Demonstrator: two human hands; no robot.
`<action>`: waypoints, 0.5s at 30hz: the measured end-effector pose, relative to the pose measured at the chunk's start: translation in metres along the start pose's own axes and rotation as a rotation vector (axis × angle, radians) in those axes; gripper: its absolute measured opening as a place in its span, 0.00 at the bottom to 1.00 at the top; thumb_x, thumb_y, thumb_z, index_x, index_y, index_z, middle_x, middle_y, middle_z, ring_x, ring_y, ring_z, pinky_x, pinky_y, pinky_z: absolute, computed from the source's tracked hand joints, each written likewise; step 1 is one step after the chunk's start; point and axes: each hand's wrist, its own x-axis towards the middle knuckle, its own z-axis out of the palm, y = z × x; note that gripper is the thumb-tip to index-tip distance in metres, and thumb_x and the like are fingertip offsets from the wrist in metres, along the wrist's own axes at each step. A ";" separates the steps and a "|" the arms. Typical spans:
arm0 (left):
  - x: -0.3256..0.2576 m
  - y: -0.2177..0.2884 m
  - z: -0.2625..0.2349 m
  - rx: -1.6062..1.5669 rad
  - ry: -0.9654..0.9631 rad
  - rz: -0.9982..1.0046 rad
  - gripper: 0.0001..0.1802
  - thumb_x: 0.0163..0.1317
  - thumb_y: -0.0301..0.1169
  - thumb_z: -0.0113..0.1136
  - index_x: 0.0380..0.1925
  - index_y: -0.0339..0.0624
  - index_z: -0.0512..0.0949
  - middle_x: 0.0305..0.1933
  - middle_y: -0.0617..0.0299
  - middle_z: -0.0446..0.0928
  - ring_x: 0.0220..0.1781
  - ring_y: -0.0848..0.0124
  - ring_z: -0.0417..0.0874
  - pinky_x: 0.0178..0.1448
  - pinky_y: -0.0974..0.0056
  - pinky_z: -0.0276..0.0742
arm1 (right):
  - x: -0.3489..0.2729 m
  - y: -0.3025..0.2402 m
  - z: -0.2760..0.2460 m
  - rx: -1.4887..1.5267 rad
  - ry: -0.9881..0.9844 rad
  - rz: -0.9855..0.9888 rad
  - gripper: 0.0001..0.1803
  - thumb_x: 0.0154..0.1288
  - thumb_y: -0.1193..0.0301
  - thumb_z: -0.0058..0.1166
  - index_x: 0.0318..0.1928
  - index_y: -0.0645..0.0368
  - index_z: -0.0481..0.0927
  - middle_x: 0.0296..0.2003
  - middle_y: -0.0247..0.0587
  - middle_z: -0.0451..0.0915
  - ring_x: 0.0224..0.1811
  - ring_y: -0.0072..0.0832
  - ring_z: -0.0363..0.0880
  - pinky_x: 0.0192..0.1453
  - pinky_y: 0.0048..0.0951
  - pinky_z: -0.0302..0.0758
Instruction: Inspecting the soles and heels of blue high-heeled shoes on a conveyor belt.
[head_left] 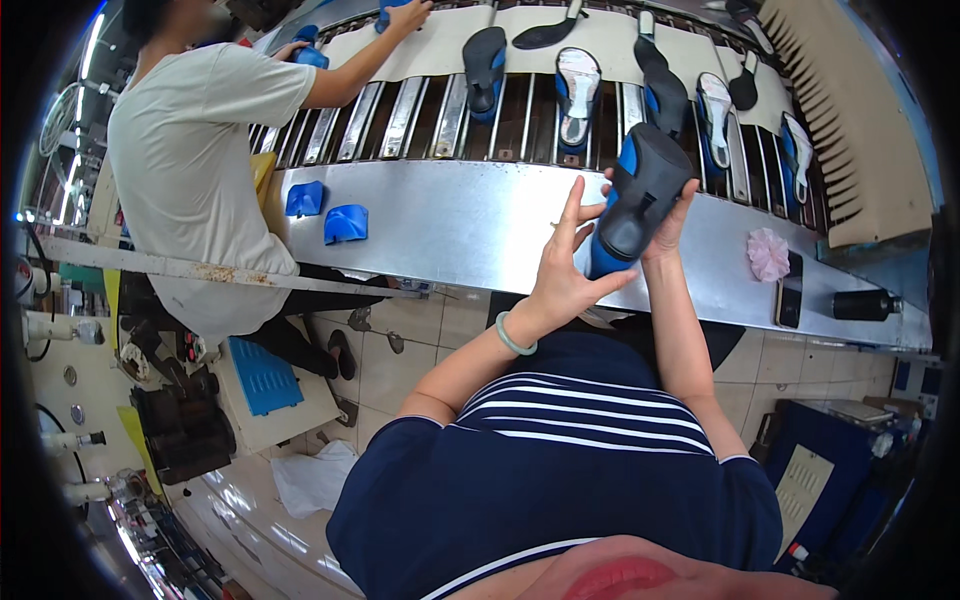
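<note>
Above the metal ledge, my right hand [672,228] grips a shoe [640,195] by its side, the fingers partly hidden behind it. Its black sole faces up toward me, and blue shows along the side and at the heel end. My left hand [562,272], with a pale green bangle at the wrist, is at the shoe's left side. Its fingers are stretched and spread, and its thumb reaches across to the heel end. Several more shoes rest beyond on the roller conveyor, among them a black-soled one [484,72] and one with a white underside [577,95].
Two blue plastic pieces [346,224] lie on the metal ledge [430,225] to the left. A pink scrunchie [768,254], a phone [789,292] and a black bottle [866,305] are at right. A co-worker [205,150] handles blue items at far left. A fringed curtain [850,110] hangs right.
</note>
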 end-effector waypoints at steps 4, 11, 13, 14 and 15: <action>0.036 -0.054 -0.070 -0.302 0.271 -0.060 0.52 0.65 0.39 0.66 0.77 0.41 0.40 0.68 0.54 0.61 0.72 0.65 0.63 0.70 0.60 0.67 | -0.013 -0.009 -0.003 -0.092 0.146 0.029 0.63 0.49 0.19 0.45 0.66 0.64 0.64 0.47 0.55 0.79 0.42 0.40 0.82 0.43 0.43 0.83; 0.191 -0.089 -0.387 -0.168 0.891 0.190 0.66 0.59 0.49 0.68 0.74 0.33 0.25 0.81 0.42 0.32 0.82 0.56 0.45 0.82 0.53 0.38 | -0.019 -0.001 0.002 -0.026 0.083 0.127 0.60 0.49 0.19 0.45 0.65 0.60 0.67 0.44 0.54 0.81 0.39 0.40 0.84 0.40 0.41 0.85; 0.220 -0.093 -0.390 -0.260 0.848 0.178 0.65 0.60 0.46 0.67 0.74 0.34 0.25 0.81 0.44 0.34 0.81 0.56 0.47 0.82 0.54 0.39 | -0.017 -0.001 0.003 -0.031 0.084 0.110 0.60 0.50 0.20 0.45 0.65 0.60 0.67 0.44 0.54 0.81 0.39 0.40 0.84 0.40 0.41 0.85; 0.229 -0.092 -0.386 -0.347 0.807 0.162 0.63 0.61 0.43 0.66 0.74 0.35 0.25 0.81 0.45 0.37 0.80 0.56 0.50 0.82 0.55 0.40 | -0.016 -0.001 0.004 -0.019 0.093 0.116 0.60 0.50 0.20 0.45 0.65 0.60 0.67 0.44 0.55 0.81 0.39 0.40 0.84 0.40 0.41 0.85; 0.236 -0.094 -0.377 -0.193 1.123 0.080 0.64 0.60 0.39 0.68 0.74 0.36 0.23 0.80 0.46 0.40 0.80 0.58 0.50 0.81 0.55 0.42 | -0.015 -0.001 0.004 -0.006 0.101 0.125 0.59 0.49 0.20 0.46 0.65 0.60 0.67 0.44 0.55 0.81 0.39 0.40 0.84 0.40 0.41 0.85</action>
